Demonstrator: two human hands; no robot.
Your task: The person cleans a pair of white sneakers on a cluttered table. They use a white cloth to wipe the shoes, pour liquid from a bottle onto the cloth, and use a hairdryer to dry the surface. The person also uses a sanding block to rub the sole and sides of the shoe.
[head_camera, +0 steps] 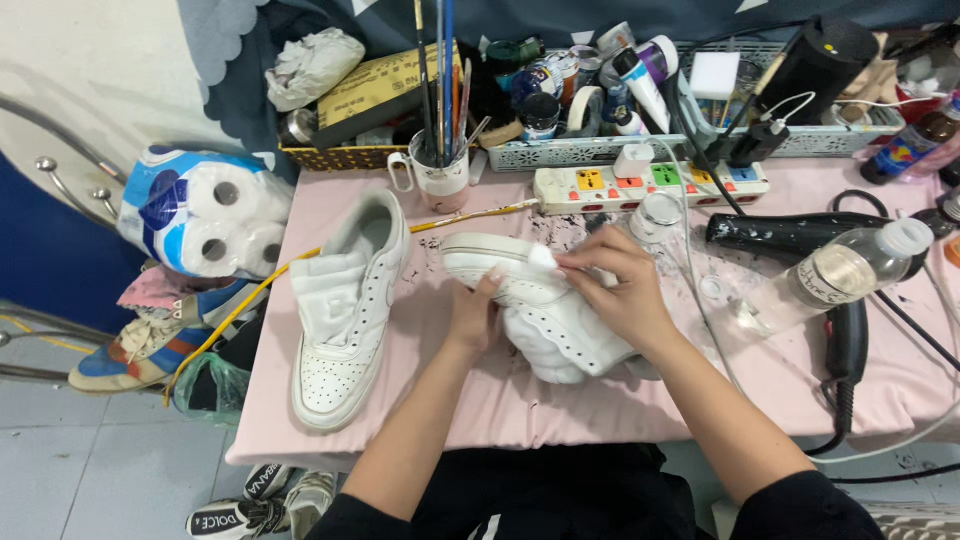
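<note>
White sneaker (545, 320) (on its side) lies diagonally, gripped by left hand (473, 318); right hand (620, 285) pinches white pad (541, 258).

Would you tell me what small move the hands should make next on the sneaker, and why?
Probably slide the white pad further along the sole edge: the right hand presses it at the rim of the tipped sneaker, which the left hand steadies.
</note>
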